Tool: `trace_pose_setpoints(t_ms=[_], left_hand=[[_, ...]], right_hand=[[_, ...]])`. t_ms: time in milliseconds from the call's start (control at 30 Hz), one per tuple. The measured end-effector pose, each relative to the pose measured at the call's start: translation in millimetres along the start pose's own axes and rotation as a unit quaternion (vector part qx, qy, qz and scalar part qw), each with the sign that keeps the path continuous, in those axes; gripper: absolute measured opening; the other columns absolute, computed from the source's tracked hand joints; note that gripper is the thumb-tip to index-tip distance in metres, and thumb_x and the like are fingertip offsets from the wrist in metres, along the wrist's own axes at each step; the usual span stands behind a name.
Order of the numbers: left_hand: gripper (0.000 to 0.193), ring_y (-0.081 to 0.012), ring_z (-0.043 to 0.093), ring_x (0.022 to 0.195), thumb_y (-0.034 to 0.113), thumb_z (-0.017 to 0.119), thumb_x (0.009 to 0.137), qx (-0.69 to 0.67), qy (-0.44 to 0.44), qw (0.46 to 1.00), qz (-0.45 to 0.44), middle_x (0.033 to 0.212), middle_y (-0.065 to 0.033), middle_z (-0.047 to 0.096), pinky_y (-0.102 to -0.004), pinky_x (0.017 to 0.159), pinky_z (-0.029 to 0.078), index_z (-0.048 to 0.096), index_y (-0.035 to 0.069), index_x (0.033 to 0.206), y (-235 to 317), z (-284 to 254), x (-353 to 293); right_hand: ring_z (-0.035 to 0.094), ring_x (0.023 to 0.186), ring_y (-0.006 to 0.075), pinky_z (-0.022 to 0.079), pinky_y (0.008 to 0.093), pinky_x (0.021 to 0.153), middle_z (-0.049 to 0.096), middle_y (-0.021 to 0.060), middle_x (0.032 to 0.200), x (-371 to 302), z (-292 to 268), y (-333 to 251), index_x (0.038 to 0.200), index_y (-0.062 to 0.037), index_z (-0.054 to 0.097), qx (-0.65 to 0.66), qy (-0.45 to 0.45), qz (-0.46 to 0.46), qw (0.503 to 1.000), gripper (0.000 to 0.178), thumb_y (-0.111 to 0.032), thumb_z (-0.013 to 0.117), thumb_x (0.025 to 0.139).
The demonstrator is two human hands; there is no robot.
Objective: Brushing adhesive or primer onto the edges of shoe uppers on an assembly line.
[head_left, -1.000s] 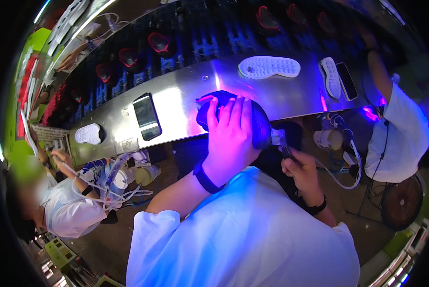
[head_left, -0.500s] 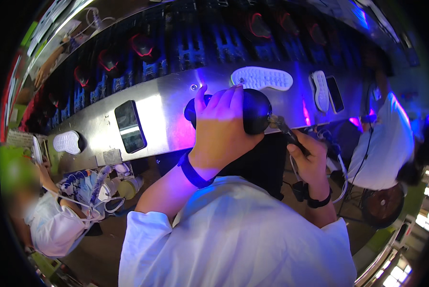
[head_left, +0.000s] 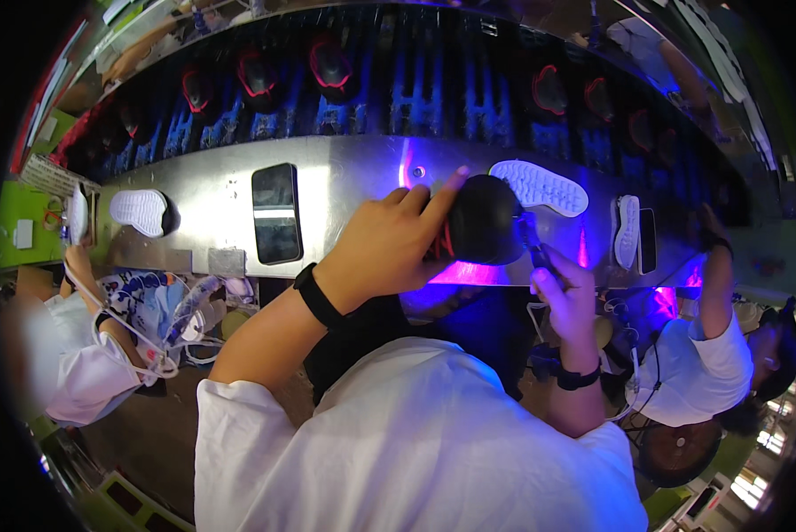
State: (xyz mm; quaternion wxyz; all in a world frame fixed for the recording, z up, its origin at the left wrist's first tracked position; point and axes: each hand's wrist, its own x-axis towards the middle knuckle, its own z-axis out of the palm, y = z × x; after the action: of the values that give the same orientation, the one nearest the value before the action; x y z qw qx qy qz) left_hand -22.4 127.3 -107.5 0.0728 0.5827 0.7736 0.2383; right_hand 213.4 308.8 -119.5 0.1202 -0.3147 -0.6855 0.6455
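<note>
Shirt [head_left: 415, 443]: white, loose, softly creased, blue-tinted at its upper right
Sleeves [head_left: 238, 426]: short, white, wide-cut
Left wristband [head_left: 318, 297]: black, flat, fairly broad
Right wristband [head_left: 579, 379]: dark, with a thicker piece

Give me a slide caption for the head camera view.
Left hand holds a black shoe upper; right hand holds a brush-like tool at its edge, near a white sole.

A shiny metal bench [head_left: 358, 164] curves across the middle of the frame, catching white glare left of centre and violet light farther right, with a dark slatted bed [head_left: 415, 89] above, brown floor [head_left: 204, 424] at lower left, and bright panes [head_left: 750, 488] at lower right.
</note>
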Motion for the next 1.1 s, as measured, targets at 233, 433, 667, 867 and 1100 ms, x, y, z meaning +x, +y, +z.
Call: trace_pose_setpoints(t_ms=[233, 433, 667, 867, 1100], left_hand=[[0.102, -0.0372, 0.066, 0.111, 0.039, 0.089, 0.064, -0.199, -0.058, 0.978, -0.029, 0.127, -0.0206, 0.063, -0.042, 0.096, 0.053, 0.04, 0.003, 0.146, 32, -11, -19], [0.095, -0.0307, 0.068, 0.109, 0.041, 0.088, 0.069, -0.362, -0.121, 0.924, -0.021, 0.119, -0.0163, 0.067, -0.0401, 0.097, 0.052, 0.042, 0.003, 0.143, 58, -15, -11], [0.082, -0.0231, 0.066, 0.112, 0.032, 0.087, 0.075, -0.473, -0.166, 0.864, -0.041, 0.121, -0.0116, 0.068, -0.0385, 0.1, 0.05, 0.046, 0.001, 0.139, 81, -16, -5], [0.063, -0.0186, 0.061, 0.116, 0.017, 0.078, 0.086, -0.622, -0.189, 0.751, -0.121, 0.126, -0.0083, 0.063, -0.0383, 0.104, 0.047, 0.047, 0.001, 0.138, 87, -14, 1], [0.048, -0.0107, 0.064, 0.095, 0.027, 0.065, 0.096, -0.644, -0.197, 0.694, -0.255, 0.111, -0.0061, 0.065, -0.0267, 0.081, 0.053, 0.049, 0.0, 0.133, 70, -1, 2]], right_hand=[[0.063, 0.085, 0.0112, 0.051, 0.0282, 0.079, 0.072, 0.0056, 0.097, 1, -12, -57, 0.123, 0.0022, 0.065, -0.087, -0.043, -0.091, 0.991, 0.037, -0.011, 0.072, 0.089], [0.06, 0.08, 0.0083, 0.05, 0.0249, 0.072, 0.07, 0.0047, 0.096, -10, -31, -56, 0.121, 0.0021, 0.067, -0.099, -0.046, -0.155, 0.982, 0.036, -0.009, 0.073, 0.088], [0.059, 0.075, 0.0088, 0.048, 0.025, 0.069, 0.067, 0.0021, 0.087, -18, -50, -62, 0.124, 0.0016, 0.067, -0.016, -0.069, -0.131, 0.989, 0.036, -0.008, 0.072, 0.089], [0.056, 0.071, 0.0084, 0.047, 0.025, 0.067, 0.063, 0.0002, 0.083, -24, -56, -30, 0.123, 0.0031, 0.066, 0.013, -0.118, -0.052, 0.992, 0.035, -0.009, 0.07, 0.091], [0.056, 0.075, 0.0069, 0.047, 0.025, 0.07, 0.066, 0.0015, 0.085, -36, -38, 0, 0.122, -0.0032, 0.069, -0.035, -0.076, -0.062, 0.995, 0.032, -0.012, 0.071, 0.092]])
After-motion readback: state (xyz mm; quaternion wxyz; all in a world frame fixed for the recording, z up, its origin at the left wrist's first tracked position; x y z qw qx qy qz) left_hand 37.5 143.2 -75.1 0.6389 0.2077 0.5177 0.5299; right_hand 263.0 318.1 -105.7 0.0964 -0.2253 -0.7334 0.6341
